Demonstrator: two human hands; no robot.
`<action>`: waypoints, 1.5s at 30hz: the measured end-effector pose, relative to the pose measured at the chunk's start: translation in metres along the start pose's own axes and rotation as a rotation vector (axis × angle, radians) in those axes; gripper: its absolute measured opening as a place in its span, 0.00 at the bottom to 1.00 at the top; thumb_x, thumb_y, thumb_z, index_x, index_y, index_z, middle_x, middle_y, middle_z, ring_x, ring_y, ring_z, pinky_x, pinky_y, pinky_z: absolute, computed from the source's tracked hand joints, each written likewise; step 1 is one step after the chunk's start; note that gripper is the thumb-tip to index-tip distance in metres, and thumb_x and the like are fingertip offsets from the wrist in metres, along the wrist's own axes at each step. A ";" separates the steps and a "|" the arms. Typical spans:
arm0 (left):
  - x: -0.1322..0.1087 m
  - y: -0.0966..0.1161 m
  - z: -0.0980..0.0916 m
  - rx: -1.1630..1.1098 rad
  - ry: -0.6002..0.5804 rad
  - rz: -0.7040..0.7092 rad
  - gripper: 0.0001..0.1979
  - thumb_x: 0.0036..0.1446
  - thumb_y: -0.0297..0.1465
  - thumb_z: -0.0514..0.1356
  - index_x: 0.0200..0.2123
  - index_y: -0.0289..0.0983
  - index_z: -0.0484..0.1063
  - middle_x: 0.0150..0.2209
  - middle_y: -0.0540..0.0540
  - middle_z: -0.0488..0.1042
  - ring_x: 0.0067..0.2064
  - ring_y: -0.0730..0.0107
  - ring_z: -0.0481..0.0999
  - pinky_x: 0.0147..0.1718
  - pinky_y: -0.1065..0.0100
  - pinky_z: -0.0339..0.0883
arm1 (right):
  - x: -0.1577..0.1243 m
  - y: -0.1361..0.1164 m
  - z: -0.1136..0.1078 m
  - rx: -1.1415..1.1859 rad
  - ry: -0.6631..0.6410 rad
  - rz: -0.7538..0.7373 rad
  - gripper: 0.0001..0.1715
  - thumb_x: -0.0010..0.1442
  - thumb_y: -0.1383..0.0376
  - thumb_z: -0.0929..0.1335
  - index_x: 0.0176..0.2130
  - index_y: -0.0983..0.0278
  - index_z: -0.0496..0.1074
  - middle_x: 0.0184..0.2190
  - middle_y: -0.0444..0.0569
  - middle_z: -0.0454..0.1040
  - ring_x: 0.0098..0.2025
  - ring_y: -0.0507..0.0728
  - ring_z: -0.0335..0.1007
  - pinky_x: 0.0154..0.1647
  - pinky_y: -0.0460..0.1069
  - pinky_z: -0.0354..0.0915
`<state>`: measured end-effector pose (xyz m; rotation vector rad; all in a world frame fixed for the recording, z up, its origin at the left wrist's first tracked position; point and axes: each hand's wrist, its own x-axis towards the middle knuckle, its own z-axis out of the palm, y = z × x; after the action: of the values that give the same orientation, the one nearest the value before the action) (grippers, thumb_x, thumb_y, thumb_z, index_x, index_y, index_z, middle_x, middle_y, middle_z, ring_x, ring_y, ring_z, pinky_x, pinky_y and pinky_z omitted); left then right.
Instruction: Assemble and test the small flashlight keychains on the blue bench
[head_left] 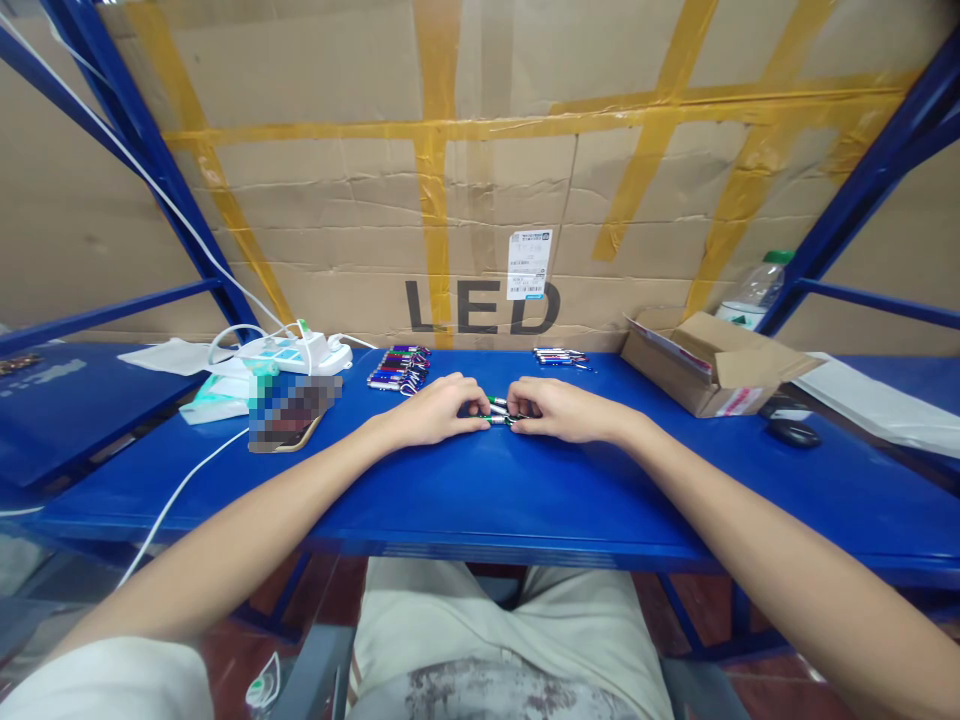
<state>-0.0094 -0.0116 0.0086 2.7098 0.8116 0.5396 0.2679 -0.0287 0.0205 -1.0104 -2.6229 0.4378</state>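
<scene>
Several small metal penlights (496,410), green and silver, lie side by side on the blue table between my hands. My left hand (442,410) has its fingers curled and its thumb against their left ends. On the other side, my right hand (555,408) pinches the right ends, where small clips partly show. My fingers hide much of these penlights. Left of my hands lies a row of coloured penlights (388,378) in purple, red, green and blue, with carabiner clips at their right ends. Farther back is a smaller group of silver and blue penlights (556,356).
An open cardboard box (701,375) stands at right, with a black mouse (793,432) and a bottle (754,290) near it. At left are a phone (292,415), a white power strip (296,352) with cables, and a tissue pack (225,392). Large taped cardboard (337,220) closes the back.
</scene>
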 end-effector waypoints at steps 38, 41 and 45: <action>0.004 0.006 -0.006 -0.121 0.378 0.034 0.10 0.73 0.38 0.63 0.48 0.39 0.79 0.44 0.45 0.79 0.43 0.63 0.76 0.45 0.62 0.69 | 0.007 -0.001 0.011 0.266 0.269 0.021 0.21 0.73 0.51 0.69 0.55 0.62 0.77 0.40 0.49 0.83 0.39 0.59 0.76 0.42 0.53 0.70; 0.004 0.006 -0.006 -0.107 0.412 0.039 0.09 0.73 0.38 0.64 0.48 0.39 0.79 0.44 0.45 0.80 0.43 0.63 0.77 0.46 0.62 0.70 | 0.008 0.001 0.010 0.253 0.274 0.011 0.22 0.74 0.55 0.66 0.60 0.62 0.76 0.45 0.52 0.84 0.42 0.61 0.79 0.47 0.55 0.72; 0.004 0.005 -0.006 -0.099 0.443 0.031 0.10 0.74 0.38 0.63 0.48 0.39 0.80 0.43 0.44 0.80 0.43 0.62 0.77 0.46 0.62 0.71 | 0.009 0.003 0.010 0.232 0.319 0.016 0.23 0.74 0.57 0.65 0.63 0.60 0.74 0.44 0.52 0.85 0.41 0.62 0.80 0.47 0.57 0.73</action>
<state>-0.0067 -0.0125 0.0169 2.5475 0.8161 1.1806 0.2593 -0.0228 0.0115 -0.9395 -2.2256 0.5226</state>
